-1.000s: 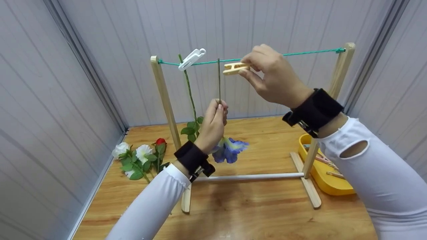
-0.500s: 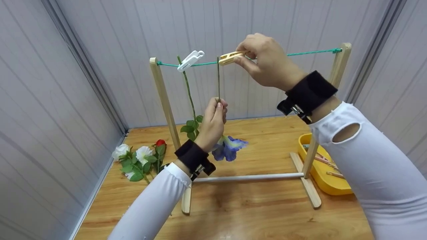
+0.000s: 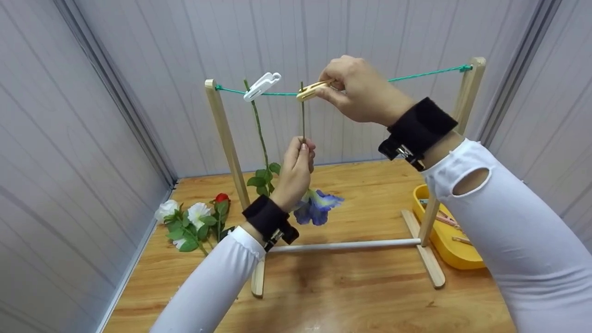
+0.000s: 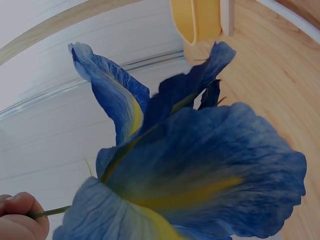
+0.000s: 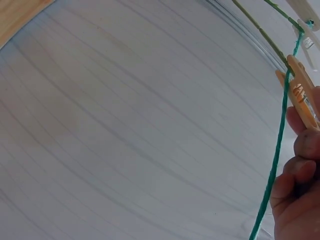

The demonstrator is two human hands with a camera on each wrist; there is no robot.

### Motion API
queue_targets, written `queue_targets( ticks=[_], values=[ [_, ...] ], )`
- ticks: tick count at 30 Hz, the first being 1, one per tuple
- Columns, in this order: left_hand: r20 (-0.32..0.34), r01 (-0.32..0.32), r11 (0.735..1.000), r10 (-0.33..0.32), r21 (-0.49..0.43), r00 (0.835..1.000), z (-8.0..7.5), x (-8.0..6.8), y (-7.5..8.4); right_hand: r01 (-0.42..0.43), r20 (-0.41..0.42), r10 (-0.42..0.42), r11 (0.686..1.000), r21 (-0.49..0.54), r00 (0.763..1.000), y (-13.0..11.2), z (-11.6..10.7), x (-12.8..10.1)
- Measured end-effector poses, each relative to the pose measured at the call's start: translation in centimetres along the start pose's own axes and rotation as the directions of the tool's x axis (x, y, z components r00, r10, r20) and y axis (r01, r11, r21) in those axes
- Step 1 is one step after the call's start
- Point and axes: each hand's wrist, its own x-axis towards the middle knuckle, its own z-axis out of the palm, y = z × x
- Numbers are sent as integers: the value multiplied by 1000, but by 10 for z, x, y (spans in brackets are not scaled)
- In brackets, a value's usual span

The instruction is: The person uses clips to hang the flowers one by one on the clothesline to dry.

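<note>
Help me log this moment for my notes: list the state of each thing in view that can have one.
Blue flower: hanging head down, stem gripped by left hand.
Tan clothespin: pinched by right hand, at the green cord and stem top.
White clothespin: clipped on cord, holding a leafy stem.
Flowers on table: lying flat.
Yellow tray: holds spare pins.
</note>
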Motion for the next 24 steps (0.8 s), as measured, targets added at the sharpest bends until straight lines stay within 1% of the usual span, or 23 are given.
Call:
queue_targets(
  ticks=[9, 13, 17, 20, 24],
  values=[
    [9, 15, 1000, -14, -8, 1000, -1, -2, -3, -59, 98, 65, 996, -63, 993, 5, 0, 4],
    [9, 15, 1000, -15, -23, 1000, 0, -2, -2, -73, 118, 81, 995, -71, 990, 8, 0, 4],
    [10, 4, 1000, -4, -27, 1000, 0, 0, -1, -69, 89, 73, 997, -45, 993, 9, 0, 3],
    [15, -11, 1000, 11, -1, 1000, 0, 1, 0, -63, 45, 64, 998, -9, 997, 9, -1, 2],
    [25, -18, 1000, 18, 25, 1000, -3, 2, 2, -29, -10, 30, 999, 19, 1000, 8, -3, -1]
  ],
)
